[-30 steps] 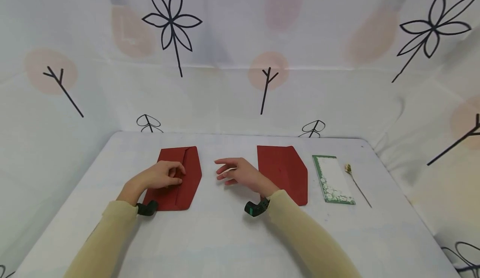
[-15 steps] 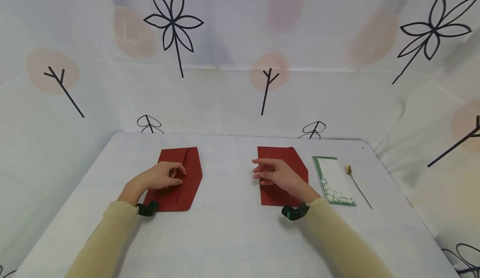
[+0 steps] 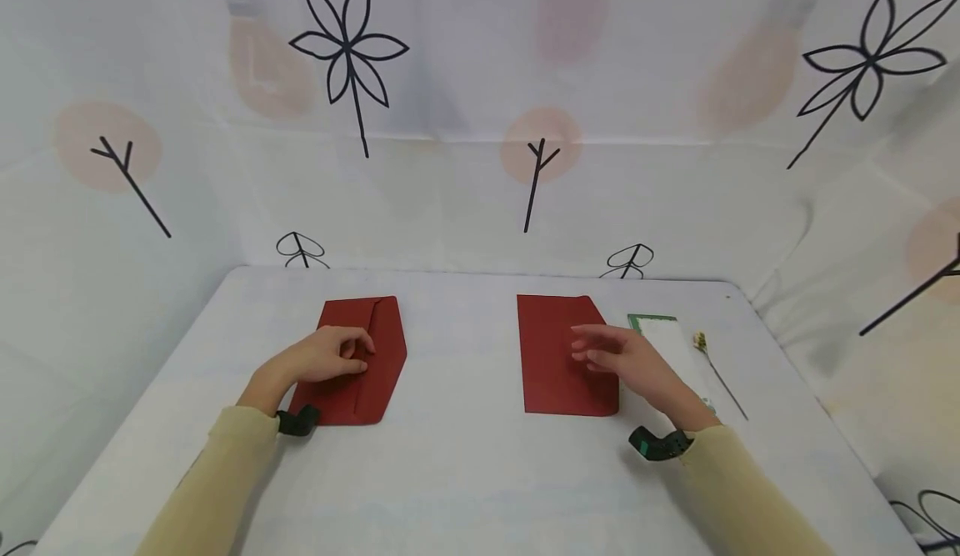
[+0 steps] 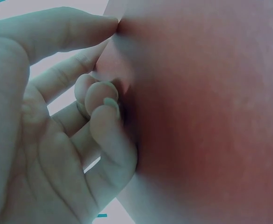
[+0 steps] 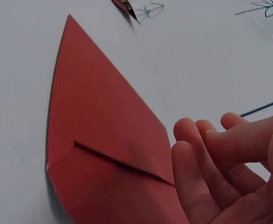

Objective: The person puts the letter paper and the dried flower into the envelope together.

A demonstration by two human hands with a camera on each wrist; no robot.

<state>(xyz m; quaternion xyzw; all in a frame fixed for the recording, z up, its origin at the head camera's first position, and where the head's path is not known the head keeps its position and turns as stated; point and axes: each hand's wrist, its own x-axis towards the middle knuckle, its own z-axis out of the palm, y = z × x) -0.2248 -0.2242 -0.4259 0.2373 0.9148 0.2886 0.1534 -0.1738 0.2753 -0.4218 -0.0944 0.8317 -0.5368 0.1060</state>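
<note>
My left hand (image 3: 321, 354) rests on the left red envelope (image 3: 386, 360), whose flap edge runs along its right part. In the left wrist view, the thumb and index fingertips touch the red paper (image 4: 211, 112) while the other fingers curl loosely. My right hand (image 3: 628, 362) is over the right edge of a second red envelope (image 3: 551, 356) and holds nothing. Its fingers are loosely bent in the right wrist view, beside a red envelope (image 5: 99, 102) with a flap line. The right hand and wrist hide part of a green-bordered white card (image 3: 670, 341).
A small yellowish flower (image 3: 700, 342) on a thin stem lies right of the card. Everything lies on a white table (image 3: 450, 473). Behind it hangs a pale cloth (image 3: 450, 197) printed with black line flowers, closing in the back and sides.
My right hand has moved right, from between the envelopes across the right one to its right edge and over the card. The left hand has stayed put.
</note>
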